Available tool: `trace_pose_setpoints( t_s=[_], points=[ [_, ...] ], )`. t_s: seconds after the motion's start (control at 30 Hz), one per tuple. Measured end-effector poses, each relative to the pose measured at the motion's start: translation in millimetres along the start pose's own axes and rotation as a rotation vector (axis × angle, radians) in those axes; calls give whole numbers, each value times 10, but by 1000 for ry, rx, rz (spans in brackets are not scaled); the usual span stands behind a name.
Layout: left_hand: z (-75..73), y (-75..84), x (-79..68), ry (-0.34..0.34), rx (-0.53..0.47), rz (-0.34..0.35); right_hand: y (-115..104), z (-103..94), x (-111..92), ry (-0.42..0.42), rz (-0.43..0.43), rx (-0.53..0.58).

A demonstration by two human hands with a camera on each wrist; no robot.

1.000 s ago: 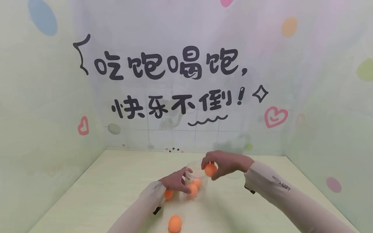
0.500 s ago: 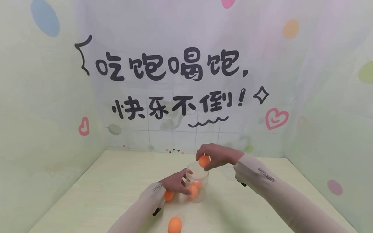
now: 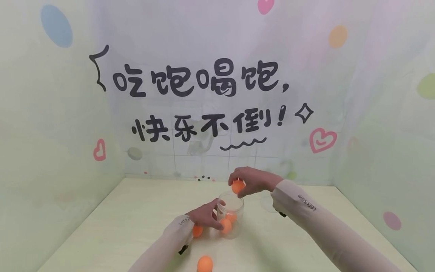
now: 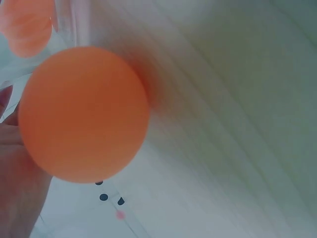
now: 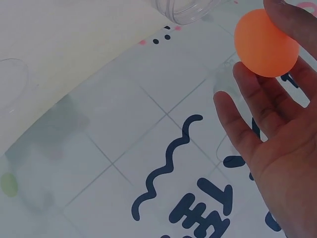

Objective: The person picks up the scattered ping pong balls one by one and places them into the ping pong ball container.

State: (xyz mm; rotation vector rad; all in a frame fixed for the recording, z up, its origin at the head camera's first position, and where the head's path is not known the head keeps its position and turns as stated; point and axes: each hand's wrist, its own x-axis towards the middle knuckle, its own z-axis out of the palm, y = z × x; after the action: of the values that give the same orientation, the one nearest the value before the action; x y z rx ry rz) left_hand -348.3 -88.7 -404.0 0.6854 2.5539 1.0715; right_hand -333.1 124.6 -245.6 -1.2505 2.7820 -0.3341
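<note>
My right hand [image 3: 256,179] pinches an orange ping-pong ball [image 3: 238,187] just above the mouth of a clear plastic jar [image 3: 236,231]. In the right wrist view, thumb and fingertips hold that ball [image 5: 265,45], the jar's rim [image 5: 184,14] beyond it. My left hand [image 3: 204,215] grips the upright jar from the left, thumb in front, fingers partly hidden behind. Orange balls [image 3: 225,226] show through the jar's wall. Another orange ball [image 3: 196,231] lies under the left wrist, large in the left wrist view. One more ball [image 3: 205,264] lies at the near edge of view.
A clear round lid [image 3: 266,203] lies on the pale table [image 3: 136,226] right of the jar, partly behind the right sleeve. Printed curtain-like walls [image 3: 183,166] enclose the table at the back and both sides.
My right hand has moved left and slightly up with its ball, from beside the jar's rim to above the mouth. The left hand has kept its grip on the jar.
</note>
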Motion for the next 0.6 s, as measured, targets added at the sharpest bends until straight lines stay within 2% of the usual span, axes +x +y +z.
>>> trace_pose_setpoints(
  t_s=[0.17, 0.37, 0.6],
  points=[
    [10, -18, 10, 1, 1, 3, 26, 16, -3, 2, -3, -1],
    [15, -47, 16, -7, -3, 34, 63, 32, 7, 4, -49, -30],
    [-2, -45, -2, -11, -22, 76, 58, 40, 0, -2, -24, -24]
  ],
)
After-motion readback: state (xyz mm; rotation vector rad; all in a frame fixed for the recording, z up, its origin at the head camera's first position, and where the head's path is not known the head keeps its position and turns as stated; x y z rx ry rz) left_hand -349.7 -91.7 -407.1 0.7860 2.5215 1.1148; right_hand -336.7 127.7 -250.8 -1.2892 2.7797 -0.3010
